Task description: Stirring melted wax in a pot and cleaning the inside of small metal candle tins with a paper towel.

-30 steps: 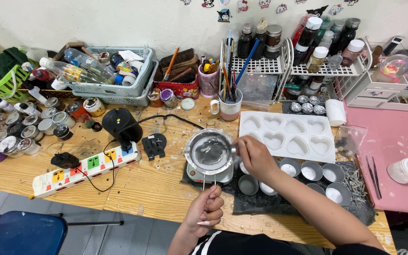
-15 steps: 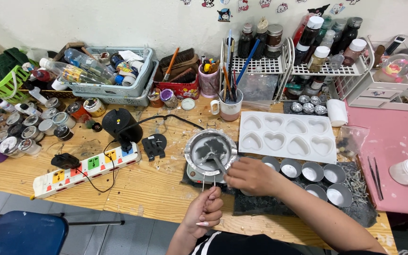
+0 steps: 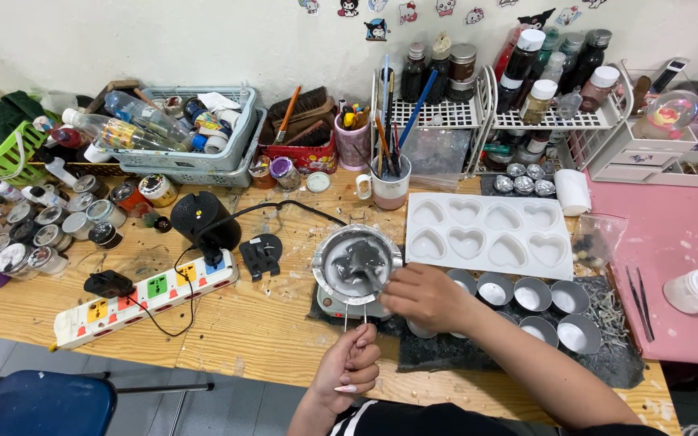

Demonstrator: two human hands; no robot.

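A round metal melting pot (image 3: 355,262) holding grey liquid sits on a small hot plate (image 3: 329,305) near the middle of the wooden table. My right hand (image 3: 426,297) is at the pot's front right rim, closed on a thin stirring stick (image 3: 372,277) that dips into the liquid. My left hand (image 3: 351,367) is below the pot, pinching its thin wire handle (image 3: 355,316). To the right lie a white heart-shaped mould tray (image 3: 490,234) and several round tins with white filling (image 3: 531,295) on a dark mat (image 3: 446,355).
A white power strip (image 3: 143,295) with a cable and a black round device (image 3: 203,220) lie left of the pot. Small jars (image 3: 26,234) crowd the far left. A mug of brushes (image 3: 389,182), wire racks with bottles (image 3: 527,121), a pink mat (image 3: 672,242) and a blue chair (image 3: 34,404) surround the work spot.
My right hand has slid from the pot's right rim down to its front right edge, moving the stick through the liquid. My left hand has stayed on the handle.
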